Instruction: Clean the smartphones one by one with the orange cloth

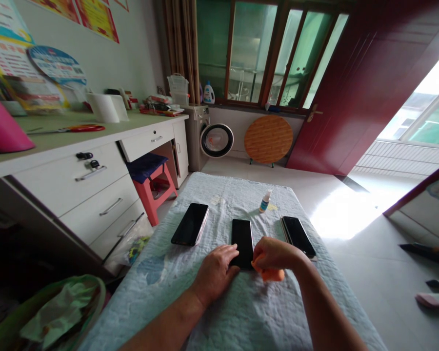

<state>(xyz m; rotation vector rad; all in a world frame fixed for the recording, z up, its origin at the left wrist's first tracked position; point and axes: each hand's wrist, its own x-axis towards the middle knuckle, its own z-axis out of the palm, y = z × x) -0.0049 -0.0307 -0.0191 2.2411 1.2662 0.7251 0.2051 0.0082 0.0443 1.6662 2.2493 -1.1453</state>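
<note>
A black smartphone lies flat on the cloth-covered table, screen up. My left hand holds it from the left, fingers on its side and thumb by the bottom corner. Bunched in my closed right hand is an orange cloth, pressed at the phone's lower right edge. To the left, another dark-screened phone lies on top of a pale flat item. A third phone rests on the right, also over something flat. Beyond them stands a small spray bottle with a blue label.
A light blue quilted cloth covers the table. On the left are a white desk with drawers, a red stool and a waste basket. Farther back are an open washing machine, a round wooden tabletop and a red door.
</note>
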